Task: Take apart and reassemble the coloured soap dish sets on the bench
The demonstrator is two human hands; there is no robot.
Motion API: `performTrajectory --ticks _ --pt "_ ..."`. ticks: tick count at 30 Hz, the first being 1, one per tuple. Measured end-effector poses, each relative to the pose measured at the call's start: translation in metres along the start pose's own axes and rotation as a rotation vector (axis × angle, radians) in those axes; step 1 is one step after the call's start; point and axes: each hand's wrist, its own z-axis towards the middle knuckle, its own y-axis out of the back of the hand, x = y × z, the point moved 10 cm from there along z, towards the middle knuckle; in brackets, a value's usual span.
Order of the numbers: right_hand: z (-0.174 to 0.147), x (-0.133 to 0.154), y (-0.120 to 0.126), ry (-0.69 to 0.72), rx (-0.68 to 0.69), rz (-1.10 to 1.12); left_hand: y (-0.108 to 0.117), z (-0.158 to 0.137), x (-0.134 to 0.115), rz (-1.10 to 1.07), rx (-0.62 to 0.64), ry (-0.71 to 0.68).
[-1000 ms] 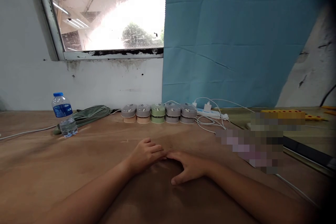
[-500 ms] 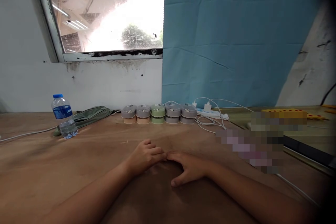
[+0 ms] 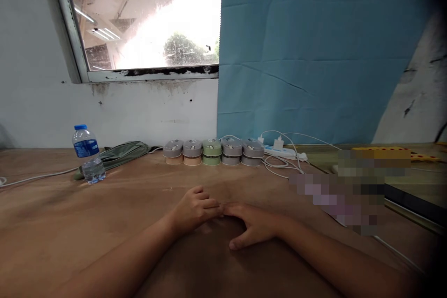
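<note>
My left hand [image 3: 196, 209] rests on the brown tabletop [image 3: 139, 205], its fingers loosely curled in and nothing visible in them. Its fingertips meet those of my right hand [image 3: 254, 224], or nearly so; I cannot tell whether they touch. The right hand lies low over the table, fingers stretched out and thumb spread away, with no object in its grasp. Beyond both hands, a row of several small rounded two-tier boxes stands near the wall, among them a green box [image 3: 211, 149] and a grey box [image 3: 253, 149]. Neither hand touches them.
At left, a water bottle [image 3: 88, 153] stands before a folded grey-green cloth item [image 3: 125, 153]. White cables and a power strip [image 3: 288, 152] lie right of the boxes. A blurred-out patch covers things at right, near a yellow strip [image 3: 380, 154]. A blue curtain [image 3: 307, 56] hangs behind.
The view has shifted slightly, so the scene sits a little further right. My hands keep practically the same pose.
</note>
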Motion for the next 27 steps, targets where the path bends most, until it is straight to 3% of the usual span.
performTrajectory --ticks 16,23,27 --pt "-0.003 -0.013 0.001 -0.117 -0.005 -0.048 -0.001 0.0 -0.005 0.015 0.009 -0.037" --pt "-0.001 -0.003 0.002 -0.043 -0.008 0.033 -0.008 0.005 -0.016 -0.064 0.096 -0.075" --pt "-0.001 -0.002 0.003 -0.04 -0.021 0.023 -0.012 0.007 -0.012 -0.135 0.18 -0.015"
